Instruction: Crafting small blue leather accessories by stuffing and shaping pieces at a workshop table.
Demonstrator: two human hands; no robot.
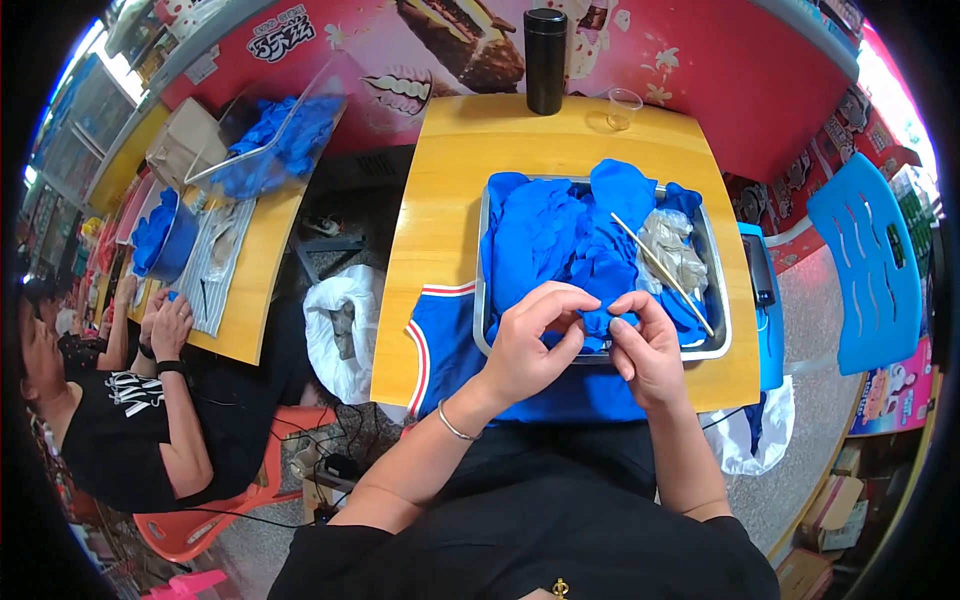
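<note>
Both hands meet over the front edge of a metal tray (722, 300). Between the fingertips of my left hand (528, 338) and my right hand (648, 350) is a small bunched piece of blue fabric (597, 322), pinched from both sides. Soft blue fabric pieces (540, 232) heap up in the tray behind it. A thin wooden stick (662, 274) lies slantwise across the tray's right part, beside a clear plastic bag (670, 242) with greyish contents. Under the tray's front, a blue garment with red and white trim (440, 340) spreads over the table edge.
A black bottle (545, 62) and a clear plastic cup (622, 110) stand at the wooden table's (450, 150) far edge. White-lined bins (340, 335) flank it. A blue chair (862, 265) is at right. At left, a co-worker (130, 420) handles blue pieces at another table.
</note>
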